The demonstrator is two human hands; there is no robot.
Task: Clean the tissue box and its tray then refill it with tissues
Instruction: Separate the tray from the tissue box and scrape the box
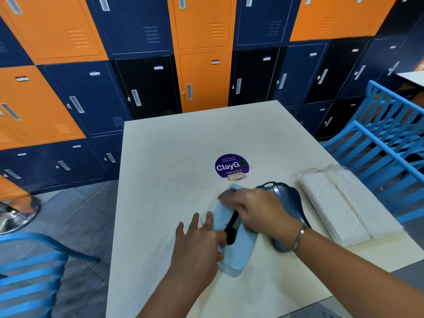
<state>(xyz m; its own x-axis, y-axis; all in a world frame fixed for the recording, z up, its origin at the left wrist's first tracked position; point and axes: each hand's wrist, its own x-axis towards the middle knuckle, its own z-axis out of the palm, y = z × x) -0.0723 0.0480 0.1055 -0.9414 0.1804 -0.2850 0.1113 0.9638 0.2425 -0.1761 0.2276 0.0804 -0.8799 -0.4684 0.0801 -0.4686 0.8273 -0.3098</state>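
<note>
While the left hand (pixel 199 240), fingers spread, pins the pale blue tissue box (pixel 241 251) at lower centre so it won't slide, the blurred right hand (pixel 254 210) curls over its top; whether it grips anything I cannot tell. The dark tray (pixel 291 200) lies just right of the box.

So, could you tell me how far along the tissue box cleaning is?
Done: the light blue box sits off its dark blue tray, which lies beside it. In hand: the left hand steadies the box while the right hand, blurred, seems to rub its top. Left: refilling; the tissue pack lies to the right.
</note>
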